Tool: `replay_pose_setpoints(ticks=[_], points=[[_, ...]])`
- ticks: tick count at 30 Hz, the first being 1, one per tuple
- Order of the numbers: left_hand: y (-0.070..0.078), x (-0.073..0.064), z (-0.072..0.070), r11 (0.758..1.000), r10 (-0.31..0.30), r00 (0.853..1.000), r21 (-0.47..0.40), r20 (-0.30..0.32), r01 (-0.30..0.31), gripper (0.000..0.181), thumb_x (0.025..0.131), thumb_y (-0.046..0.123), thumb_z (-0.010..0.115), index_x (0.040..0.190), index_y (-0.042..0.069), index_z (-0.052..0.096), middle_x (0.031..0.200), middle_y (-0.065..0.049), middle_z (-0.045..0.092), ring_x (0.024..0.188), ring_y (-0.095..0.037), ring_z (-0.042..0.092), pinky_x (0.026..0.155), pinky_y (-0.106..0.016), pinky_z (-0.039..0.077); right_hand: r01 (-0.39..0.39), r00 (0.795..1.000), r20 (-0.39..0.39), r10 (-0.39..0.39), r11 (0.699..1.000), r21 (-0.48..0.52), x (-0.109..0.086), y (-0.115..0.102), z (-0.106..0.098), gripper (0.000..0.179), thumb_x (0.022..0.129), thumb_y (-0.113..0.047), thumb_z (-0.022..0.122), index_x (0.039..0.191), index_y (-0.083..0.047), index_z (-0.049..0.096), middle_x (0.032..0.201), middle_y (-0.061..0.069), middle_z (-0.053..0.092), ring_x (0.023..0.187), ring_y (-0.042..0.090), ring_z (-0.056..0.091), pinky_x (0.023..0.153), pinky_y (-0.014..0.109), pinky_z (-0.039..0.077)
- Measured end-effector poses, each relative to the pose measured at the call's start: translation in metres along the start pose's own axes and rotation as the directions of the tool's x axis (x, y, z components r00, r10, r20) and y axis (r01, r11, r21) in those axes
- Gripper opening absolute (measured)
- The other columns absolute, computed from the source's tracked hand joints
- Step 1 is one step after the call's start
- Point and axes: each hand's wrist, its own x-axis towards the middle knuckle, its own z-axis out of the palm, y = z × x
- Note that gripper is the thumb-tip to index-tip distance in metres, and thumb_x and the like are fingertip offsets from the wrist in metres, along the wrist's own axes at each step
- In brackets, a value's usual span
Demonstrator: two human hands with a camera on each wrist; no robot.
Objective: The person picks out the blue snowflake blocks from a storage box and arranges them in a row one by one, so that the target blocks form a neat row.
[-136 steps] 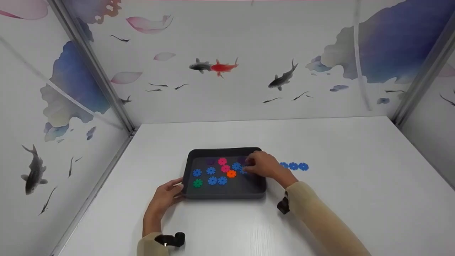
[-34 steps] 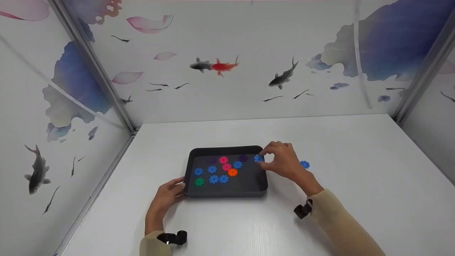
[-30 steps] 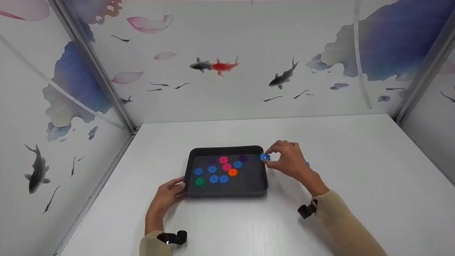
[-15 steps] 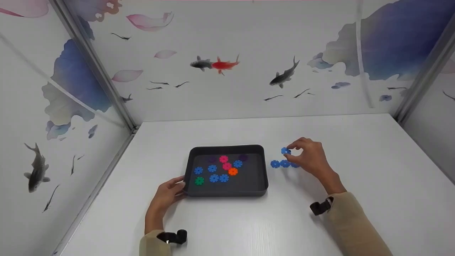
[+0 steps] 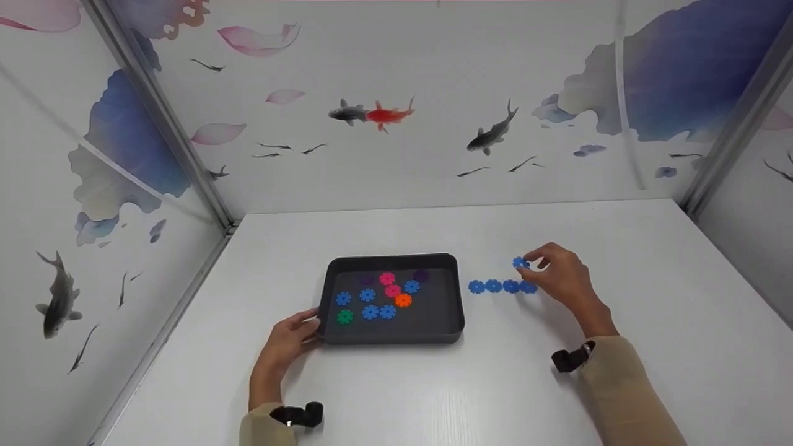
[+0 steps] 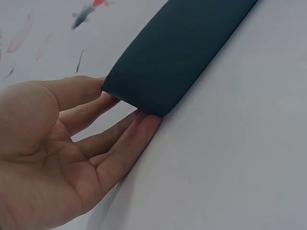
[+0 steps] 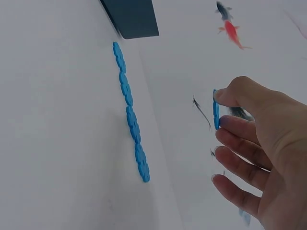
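Hand (R) point(image 5: 562, 275) raised nr disc row point(image 5: 494, 286), fingers point(image 7: 240, 128) pinching blue disc point(image 5: 519, 262), L hand point(image 5: 287, 341) gripping tray point(image 5: 392, 339) side

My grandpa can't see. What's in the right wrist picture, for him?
A right hand pinches a small blue disc in the air. Four more blue discs lie in a row on a white table, leading toward a dark tray; fish pictures decorate the wall behind.
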Motion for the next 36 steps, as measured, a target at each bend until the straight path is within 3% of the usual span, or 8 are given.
replay_pose_setpoints(ticks=[7, 15, 23, 30, 36], points=[[-0.001, 0.001, -0.001, 1.0, 0.006, 1.0, -0.004, -0.001, -0.006, 0.042, 0.102, 0.012, 0.056, 0.143, 0.003, 0.053, 0.141, -0.025, 0.057, 0.127, -0.034, 0.06, 0.104, -0.043, 0.055, -0.043, 0.998, 0.045, 0.043, 0.999, -0.006, 0.0, 0.018, -0.014, 0.035, 0.089, -0.033, 0.074, 0.112, -0.007, 0.074, 0.111, 0.016, 0.068, 0.1, 0.033, 0.063, 0.07, 0.028, 0.052], [0.0, -0.001, -0.001, 1.0, 0.014, 1.0, -0.013, -0.006, -0.014, 0.043, 0.102, 0.013, 0.056, 0.143, 0.001, 0.052, 0.139, -0.026, 0.058, 0.122, -0.032, 0.063, 0.104, -0.044, 0.055, -0.118, 0.989, 0.092, 0.117, 0.993, 0.005, -0.003, 0.031, -0.02, 0.042, 0.091, -0.038, 0.072, 0.118, -0.007, 0.07, 0.117, 0.02, 0.066, 0.104, 0.035, 0.06, 0.082, 0.046, 0.054], [0.0, 0.0, 0.001, 1.0, 0.007, 1.0, -0.011, -0.013, -0.008, 0.042, 0.102, 0.011, 0.056, 0.142, 0.002, 0.053, 0.139, -0.025, 0.059, 0.123, -0.033, 0.063, 0.105, -0.044, 0.055, -0.186, 0.973, 0.136, 0.186, 0.982, -0.009, -0.003, 0.04, -0.02, 0.048, 0.089, -0.042, 0.073, 0.12, -0.005, 0.07, 0.116, 0.022, 0.065, 0.099, 0.033, 0.058, 0.073, 0.033, 0.051], [0.001, 0.0, 0.002, 1.0, -0.004, 1.0, 0.004, -0.015, 0.004, 0.042, 0.102, 0.011, 0.055, 0.143, 0.003, 0.053, 0.14, -0.025, 0.058, 0.126, -0.034, 0.062, 0.106, -0.044, 0.054, -0.232, 0.952, 0.206, 0.228, 0.973, -0.007, -0.004, 0.046, -0.019, 0.051, 0.089, -0.044, 0.071, 0.122, -0.005, 0.068, 0.125, 0.024, 0.061, 0.109, 0.037, 0.055, 0.088, 0.048, 0.054], [0.0, 0.0, 0.002, 1.0, 0.006, 1.0, 0.006, -0.008, -0.006, 0.042, 0.102, 0.012, 0.055, 0.143, 0.002, 0.053, 0.141, -0.025, 0.057, 0.126, -0.034, 0.061, 0.105, -0.044, 0.054, -0.219, 0.952, 0.217, 0.217, 0.976, -0.013, -0.006, 0.048, -0.018, 0.048, 0.089, -0.041, 0.071, 0.12, -0.003, 0.069, 0.126, 0.026, 0.061, 0.112, 0.04, 0.055, 0.093, 0.054, 0.052]])
